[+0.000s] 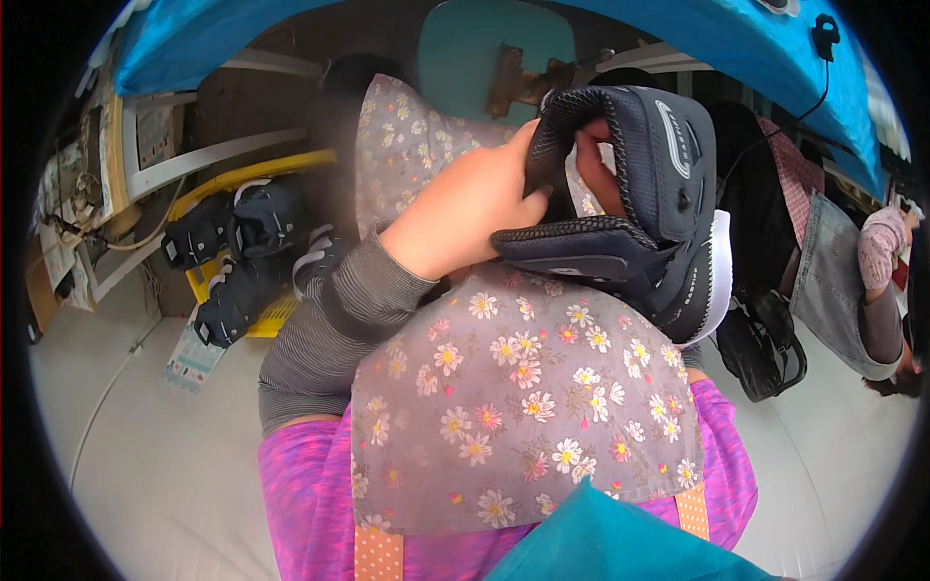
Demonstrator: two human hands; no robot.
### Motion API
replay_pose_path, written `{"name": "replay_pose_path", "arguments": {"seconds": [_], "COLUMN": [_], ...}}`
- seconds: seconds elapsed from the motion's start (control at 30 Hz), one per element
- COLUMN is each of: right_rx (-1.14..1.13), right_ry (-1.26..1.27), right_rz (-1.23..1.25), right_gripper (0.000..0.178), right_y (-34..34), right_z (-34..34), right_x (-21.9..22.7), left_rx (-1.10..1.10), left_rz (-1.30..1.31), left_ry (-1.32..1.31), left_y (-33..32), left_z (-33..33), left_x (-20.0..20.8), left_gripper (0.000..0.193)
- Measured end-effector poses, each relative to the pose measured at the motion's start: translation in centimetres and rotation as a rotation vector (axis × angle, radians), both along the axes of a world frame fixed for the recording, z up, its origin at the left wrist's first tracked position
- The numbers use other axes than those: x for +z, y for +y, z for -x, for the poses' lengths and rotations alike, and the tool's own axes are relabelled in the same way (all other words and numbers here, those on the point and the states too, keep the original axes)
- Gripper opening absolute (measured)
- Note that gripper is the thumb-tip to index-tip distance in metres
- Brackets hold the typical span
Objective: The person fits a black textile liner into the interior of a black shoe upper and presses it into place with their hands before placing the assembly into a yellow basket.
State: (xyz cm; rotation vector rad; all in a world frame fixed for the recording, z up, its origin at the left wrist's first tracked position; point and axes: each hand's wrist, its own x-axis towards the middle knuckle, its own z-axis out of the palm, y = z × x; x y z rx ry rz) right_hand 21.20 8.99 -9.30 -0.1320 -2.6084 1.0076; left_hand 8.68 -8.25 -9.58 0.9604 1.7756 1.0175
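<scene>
A black padded skate boot with a mesh lining and a white sole edge is held up over my apron-covered lap. Its cuff is spread, and the opening faces up and to the left. My left hand is closed on the cuff's left edge, with the thumb on the near side and the fingertips hidden behind the lining. Through the opening show curled fingers of my right hand, gripping the boot from its far side; the rest of that hand is hidden behind the boot.
At left, a yellow crate holds several similar dark boots. Blue-covered tables curve along the top, with a teal stool between them. At right are a black bag-like item and another person's gloved hand.
</scene>
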Motion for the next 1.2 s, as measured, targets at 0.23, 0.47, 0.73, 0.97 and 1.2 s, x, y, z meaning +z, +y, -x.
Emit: {"name": "replay_pose_path", "arguments": {"seconds": [0.23, 0.47, 0.73, 0.97, 1.2], "right_rx": [0.008, 0.056, 0.057, -0.034, -0.058], "right_ry": [-0.036, -0.037, -0.039, -0.012, -0.088], "right_rz": [-0.057, -0.084, -0.145, -0.061, -0.02], "right_gripper": [0.021, 0.02, 0.02, 0.025, 0.024], "right_y": [-0.2, -0.5, -1.4, -3.0, -3.2], "right_z": [-1.0, -1.1, -1.8, -1.3, -1.1], "right_x": [1.2, 0.7, -0.7, 1.1, 2.0], "left_rx": [0.031, 0.049, 0.001, 0.047, 0.086], "left_rz": [-0.074, -0.015, -0.084, -0.018, 0.018], "left_ry": [0.036, 0.018, -0.046, -0.053, -0.194], "left_y": [0.3, 0.1, 0.0, -0.1, -0.1], "left_z": [-0.5, -0.4, -0.5, -0.2, 0.2], "left_x": [0.7, 1.1, 0.6, 2.7, 3.2], "left_gripper": [0.043, 0.025, 0.03, 0.041, 0.056]}}
